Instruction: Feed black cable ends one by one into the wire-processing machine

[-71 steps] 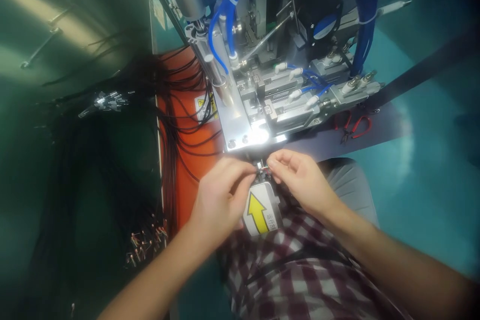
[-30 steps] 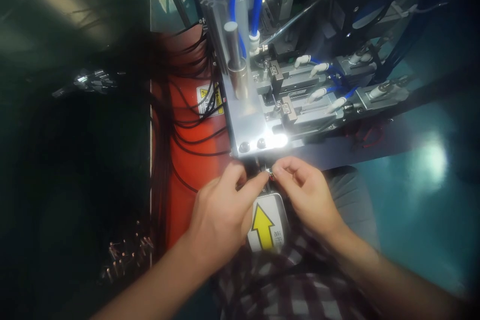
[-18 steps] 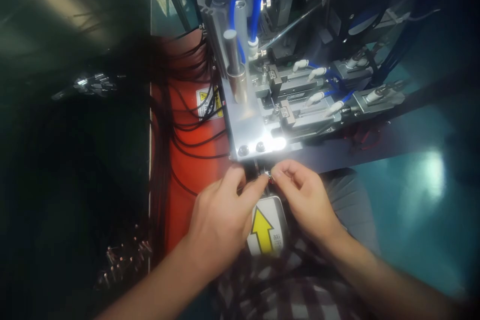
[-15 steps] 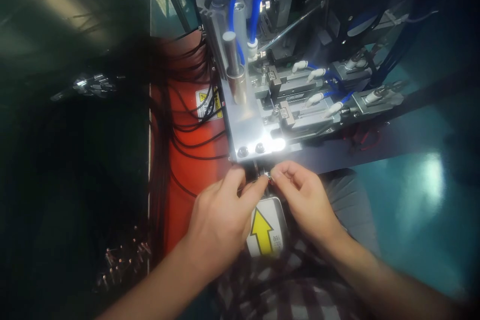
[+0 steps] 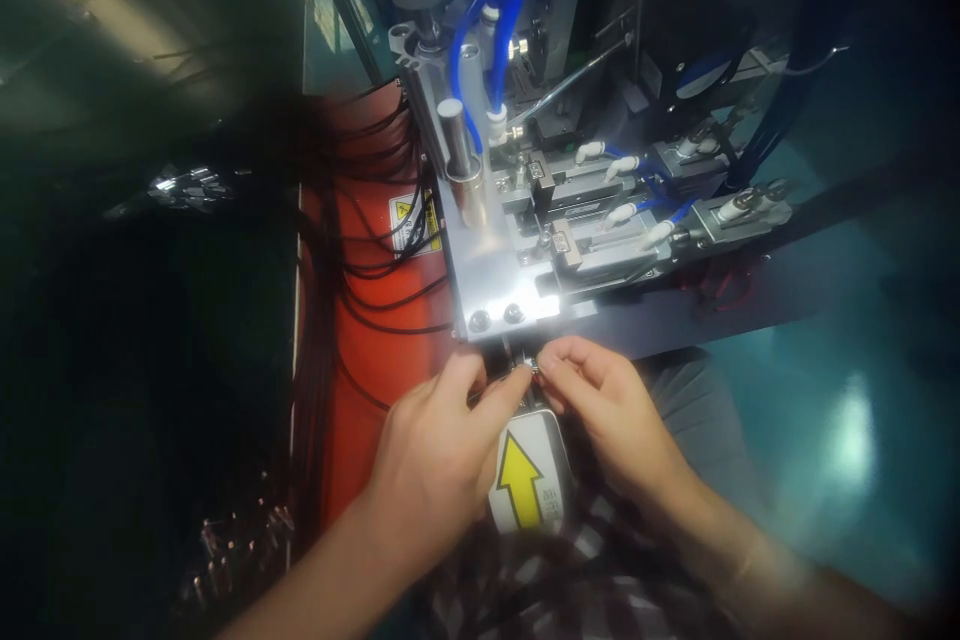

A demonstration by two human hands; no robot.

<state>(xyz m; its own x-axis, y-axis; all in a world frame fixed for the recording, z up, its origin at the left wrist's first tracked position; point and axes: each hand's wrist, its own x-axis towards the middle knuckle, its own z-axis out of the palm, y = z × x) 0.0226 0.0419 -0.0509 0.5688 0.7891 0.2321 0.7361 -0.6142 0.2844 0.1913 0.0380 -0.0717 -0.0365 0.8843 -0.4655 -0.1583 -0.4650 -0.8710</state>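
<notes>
My left hand (image 5: 442, 440) is closed in front of the machine's metal plate (image 5: 487, 295), thumb pointing right. My right hand (image 5: 604, 400) pinches from the other side, its fingertips almost meeting the left thumb. Between them a small shiny metal part (image 5: 532, 366) shows; its kind is too small to make out. What lies under the left fingers is hidden. Just below the fingertips sits a white label with a yellow arrow (image 5: 520, 480) on a rounded block.
Dark cables (image 5: 375, 260) run over the orange surface (image 5: 367, 350) at left. Blue air hoses (image 5: 502, 30) and pneumatic cylinders (image 5: 600, 220) stand behind the plate. Small metal parts lie in a pile (image 5: 187, 188) and in another heap (image 5: 240, 545) on the dark surface.
The view has shifted, so the machine and hands appear slightly lower and further left. Both hands keep about the same pose at the small metal part.
</notes>
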